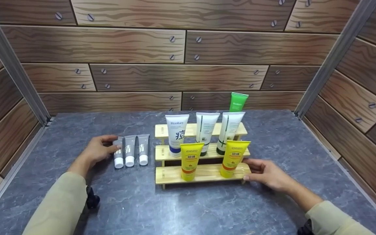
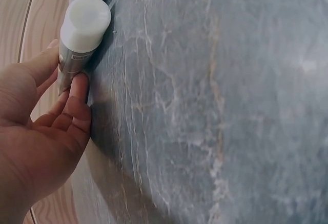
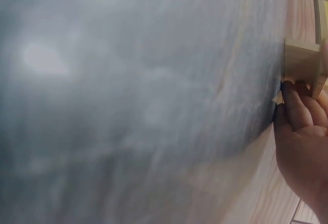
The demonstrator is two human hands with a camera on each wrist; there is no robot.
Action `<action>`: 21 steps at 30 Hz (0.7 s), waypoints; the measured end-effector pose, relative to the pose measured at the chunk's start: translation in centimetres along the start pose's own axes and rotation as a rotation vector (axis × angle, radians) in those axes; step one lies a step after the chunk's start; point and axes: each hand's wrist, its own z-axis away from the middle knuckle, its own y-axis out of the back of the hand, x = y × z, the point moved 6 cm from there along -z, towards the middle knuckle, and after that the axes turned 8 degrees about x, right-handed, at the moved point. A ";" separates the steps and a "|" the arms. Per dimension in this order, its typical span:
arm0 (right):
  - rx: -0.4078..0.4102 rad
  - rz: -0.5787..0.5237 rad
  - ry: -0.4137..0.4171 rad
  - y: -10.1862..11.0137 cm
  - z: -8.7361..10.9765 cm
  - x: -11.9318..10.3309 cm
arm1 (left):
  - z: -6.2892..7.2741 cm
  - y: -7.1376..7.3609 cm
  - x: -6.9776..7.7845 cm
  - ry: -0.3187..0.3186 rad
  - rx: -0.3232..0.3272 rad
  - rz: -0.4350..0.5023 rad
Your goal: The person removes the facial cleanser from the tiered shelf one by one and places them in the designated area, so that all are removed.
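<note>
On the left of the table, my left hand (image 1: 100, 149) pinches the leftmost of three grey tubes with white caps (image 1: 118, 153), thumb on one side and fingers on the other. The left wrist view shows that tube's white cap (image 2: 86, 24) beyond the fingertips. Its two fellows, a middle grey tube (image 1: 130, 151) and a right one (image 1: 143, 150), lie beside it. At the right end of a three-step wooden display rack (image 1: 171, 174), my right hand (image 1: 268, 174) grips the lowest step's edge. In the right wrist view, the fingers (image 3: 297, 106) reach under the rack's wooden end (image 3: 302, 55).
Two yellow tubes, left (image 1: 189, 161) and right (image 1: 234, 159), stand on the bottom step. Behind them are a blue-capped white tube (image 1: 176, 133) and two dark-capped white ones (image 1: 206, 132). A green tube (image 1: 238, 101) stands at the back. Wood-patterned walls (image 1: 135, 45) enclose the table.
</note>
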 end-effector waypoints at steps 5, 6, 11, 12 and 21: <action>0.008 0.016 -0.005 0.0 -0.1 0.1 | 0.2 0.3 0.1 0.022 0.006 0.013; 0.007 0.019 -0.004 0.0 -0.1 0.1 | 0.2 0.4 0.1 0.028 0.007 0.013; 0.005 0.020 -0.001 0.0 -0.2 0.0 | 0.4 0.7 0.0 0.029 -0.002 0.022; 0.005 0.019 -0.002 0.0 -0.2 0.0 | 0.4 0.8 0.0 0.029 -0.004 0.026; 0.000 0.020 -0.008 0.1 -0.1 0.2 | 0.9 1.5 0.0 0.002 -0.021 0.000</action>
